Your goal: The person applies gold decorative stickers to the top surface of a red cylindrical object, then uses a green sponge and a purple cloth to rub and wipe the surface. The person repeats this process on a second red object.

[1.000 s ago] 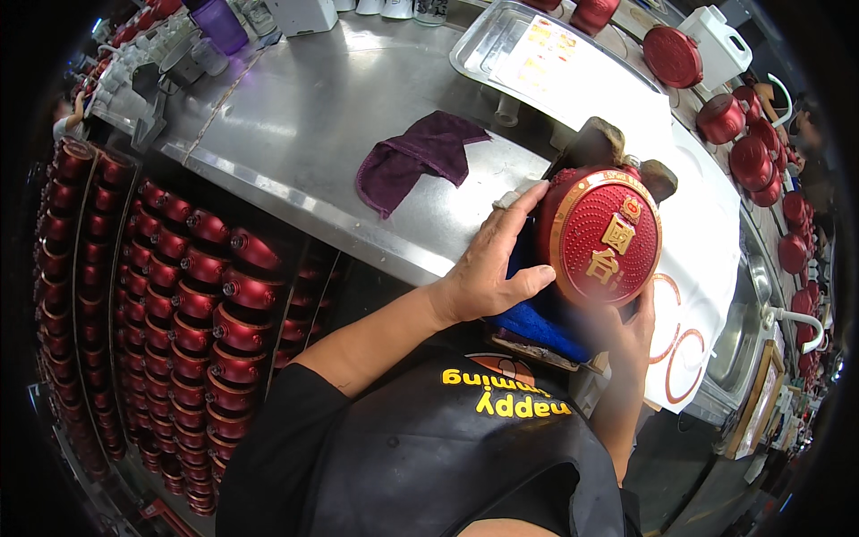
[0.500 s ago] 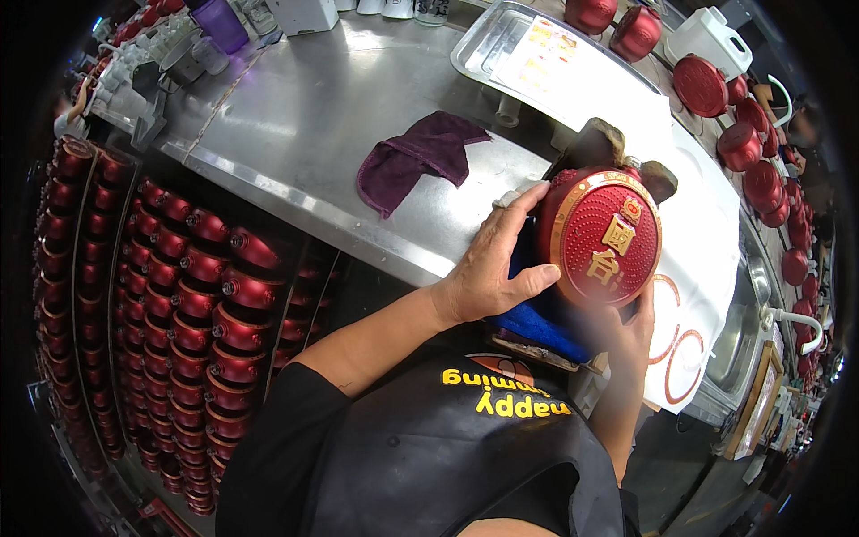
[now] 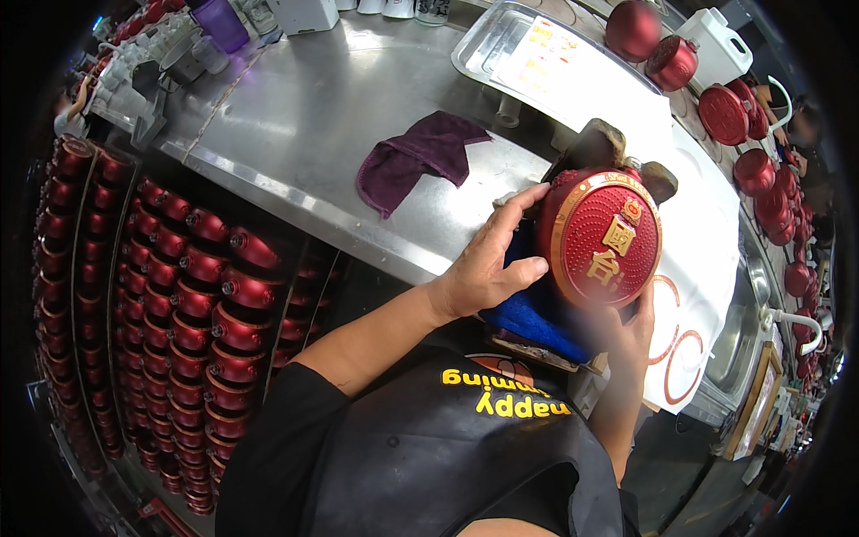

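Observation:
A round, drum-shaped red bottle is tilted so its flat face shows, with raised gold characters and an orange-gold band round the rim. My left hand grips its left side, fingers along the edge and the thumb a little off the face. At the lower right edge my right hand cups the bottle; a blurred patch hides part of that hand. Beneath lies a blue cloth, and dark, worn support blocks stand behind the bottle.
A purple cloth lies on the steel table. White sheets bearing orange-gold rings are at right, beside a steel sink. A metal tray sits behind. Stacked red bottles fill the left; more line a conveyor at right.
The red bottles along the far right line have shifted rightward and nearer. My left thumb has drawn slightly back from the bottle's face; both hands otherwise stay in place.

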{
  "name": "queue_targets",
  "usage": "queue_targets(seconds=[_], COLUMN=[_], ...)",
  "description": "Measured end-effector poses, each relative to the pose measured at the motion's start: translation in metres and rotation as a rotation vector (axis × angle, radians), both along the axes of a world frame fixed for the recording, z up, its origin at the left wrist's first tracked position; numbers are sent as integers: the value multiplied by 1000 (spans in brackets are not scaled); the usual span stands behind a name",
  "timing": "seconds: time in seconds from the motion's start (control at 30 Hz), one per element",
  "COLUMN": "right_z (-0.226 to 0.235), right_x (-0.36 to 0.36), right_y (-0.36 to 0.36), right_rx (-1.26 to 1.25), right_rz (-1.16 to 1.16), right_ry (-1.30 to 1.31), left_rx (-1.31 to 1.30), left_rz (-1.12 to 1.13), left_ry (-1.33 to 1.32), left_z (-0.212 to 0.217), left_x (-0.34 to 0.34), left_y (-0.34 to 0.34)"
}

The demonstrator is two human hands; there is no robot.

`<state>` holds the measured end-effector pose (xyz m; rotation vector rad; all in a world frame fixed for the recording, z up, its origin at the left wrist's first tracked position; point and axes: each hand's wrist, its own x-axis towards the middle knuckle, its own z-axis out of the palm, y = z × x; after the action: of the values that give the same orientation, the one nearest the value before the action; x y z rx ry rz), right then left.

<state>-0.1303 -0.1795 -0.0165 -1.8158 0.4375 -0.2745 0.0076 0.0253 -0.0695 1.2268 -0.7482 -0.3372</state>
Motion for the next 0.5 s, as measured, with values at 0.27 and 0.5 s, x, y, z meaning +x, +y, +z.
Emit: queue_targets(seconds=[0.27,0.5], right_z=[1,1], right_x=[0,-1], right_y=[0,0], right_rx=[21,38], right_rz=[5,18], right_ry=[-2,-15], left_rx=[38,50], left_rz=[51,64], left_ry=[-34,-31], left_z=[5,4], left_x=[-1,-1], left_y=[0,-2])
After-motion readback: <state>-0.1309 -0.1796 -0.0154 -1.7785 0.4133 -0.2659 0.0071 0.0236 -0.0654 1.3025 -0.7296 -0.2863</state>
